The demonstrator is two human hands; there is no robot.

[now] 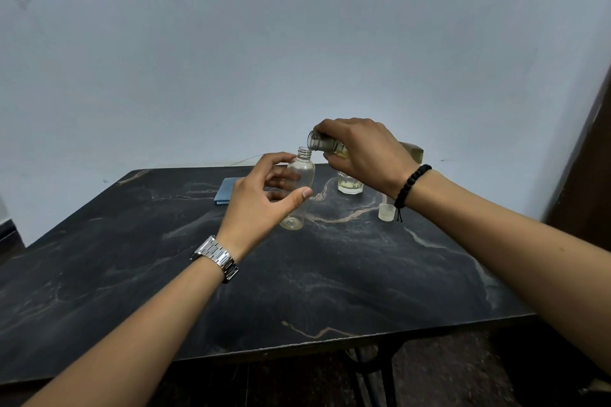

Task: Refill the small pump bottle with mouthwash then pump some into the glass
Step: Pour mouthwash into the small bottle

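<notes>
Fingers of our left hand (261, 198) curl loosely around the small clear plastic bottle (297, 190), thumb in front; whether they actually press it we cannot tell. It stands uncapped on the black marbled table (330, 274), with a folded blue cloth (226, 195) beyond our knuckles. Our right hand (363, 152) grips a tilted clear mouthwash bottle (325, 144), mouth just above the small bottle's neck. Under that hand stands a faceted glass (350, 183) with yellowish liquid, a small clear cap (386, 211) beside the wrist. No label is readable.
</notes>
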